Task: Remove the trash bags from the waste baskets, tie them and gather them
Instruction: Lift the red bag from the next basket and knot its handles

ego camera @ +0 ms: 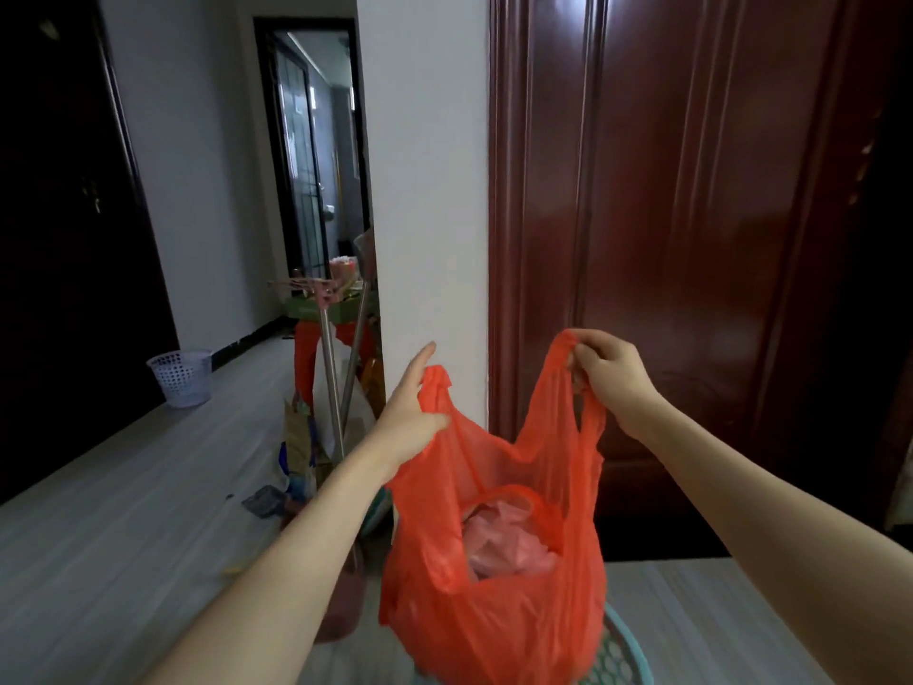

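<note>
A red plastic trash bag point(499, 600) hangs open in front of me, with pink crumpled waste visible inside. My left hand point(412, 410) pinches its left handle loop, index finger stretched out. My right hand point(610, 370) grips the right handle loop higher up. The bag's bottom hangs just above or inside a teal mesh waste basket point(620, 652), of which only part of the rim shows at the bottom edge. A white mesh waste basket point(182, 378) stands on the floor at the far left, against a dark door; no bag shows in it.
A white wall corner point(427, 190) rises straight ahead, with a dark red wooden door point(691, 239) to its right. Left of the corner, mop handles point(333, 388) and cluttered bags lean on the floor. A hallway with a glass door point(306, 155) lies beyond.
</note>
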`<state>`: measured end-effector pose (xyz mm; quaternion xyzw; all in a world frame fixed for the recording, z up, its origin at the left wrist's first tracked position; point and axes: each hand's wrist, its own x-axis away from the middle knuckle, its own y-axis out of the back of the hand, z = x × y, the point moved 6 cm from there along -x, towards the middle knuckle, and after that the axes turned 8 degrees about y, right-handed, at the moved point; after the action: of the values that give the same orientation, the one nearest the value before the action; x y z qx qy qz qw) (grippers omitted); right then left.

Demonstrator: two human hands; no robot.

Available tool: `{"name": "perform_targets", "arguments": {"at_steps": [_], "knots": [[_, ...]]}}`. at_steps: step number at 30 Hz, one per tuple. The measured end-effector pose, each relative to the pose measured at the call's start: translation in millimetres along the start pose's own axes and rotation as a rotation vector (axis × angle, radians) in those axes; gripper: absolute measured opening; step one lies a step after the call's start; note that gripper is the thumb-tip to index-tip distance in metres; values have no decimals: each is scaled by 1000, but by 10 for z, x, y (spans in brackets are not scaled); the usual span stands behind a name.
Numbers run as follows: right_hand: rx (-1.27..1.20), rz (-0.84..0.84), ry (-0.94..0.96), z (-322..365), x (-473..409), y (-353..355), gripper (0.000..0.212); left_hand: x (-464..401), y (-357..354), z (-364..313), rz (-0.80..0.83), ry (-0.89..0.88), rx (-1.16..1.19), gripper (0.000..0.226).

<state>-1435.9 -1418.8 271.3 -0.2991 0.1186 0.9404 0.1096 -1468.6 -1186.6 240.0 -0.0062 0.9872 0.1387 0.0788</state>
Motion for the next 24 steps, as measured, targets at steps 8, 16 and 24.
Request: {"name": "perform_targets", "arguments": {"at_steps": [8, 16, 24], "knots": [[-147, -225, 20, 555, -244, 630, 37, -58, -173, -808, 53, -276, -25, 99], [-30, -191, -11, 750, -48, 1264, 77, -18, -423, -1229, -234, -308, 136, 17], [171, -296, -51, 853, 426, 2210, 86, 334, -1614, -1339, 296, -226, 283, 62]]}}
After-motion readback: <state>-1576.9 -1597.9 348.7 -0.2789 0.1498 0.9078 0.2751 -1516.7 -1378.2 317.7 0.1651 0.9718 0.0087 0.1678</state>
